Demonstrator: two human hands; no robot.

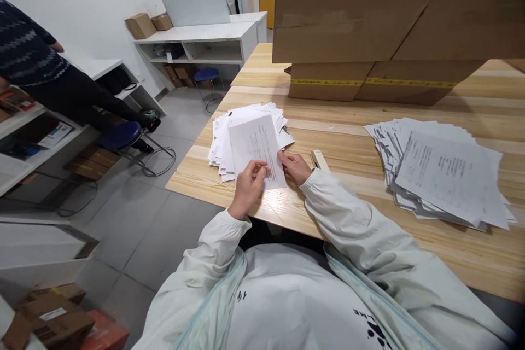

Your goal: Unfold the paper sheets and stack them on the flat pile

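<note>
A printed sheet of paper (251,139) is tilted up in front of me, over the left pile. My right hand (294,167) pinches its right edge between thumb and fingers. My left hand (249,185) is in front of the sheet's lower left part, fingers curled in toward the thumb. Whether anything sits between those fingertips is hidden. Behind the sheet, a loose pile of papers (219,145) lies fanned out near the table's left edge. A pale stapler (320,160) rests just beyond my right wrist.
Another uneven paper pile (451,175) lies on the right of the wooden table (340,136). Large cardboard boxes (344,16) are stacked at the back. To the left are a blue stool (123,135), white shelving (205,38) and a standing person (36,49). Cartons (57,317) sit at lower left.
</note>
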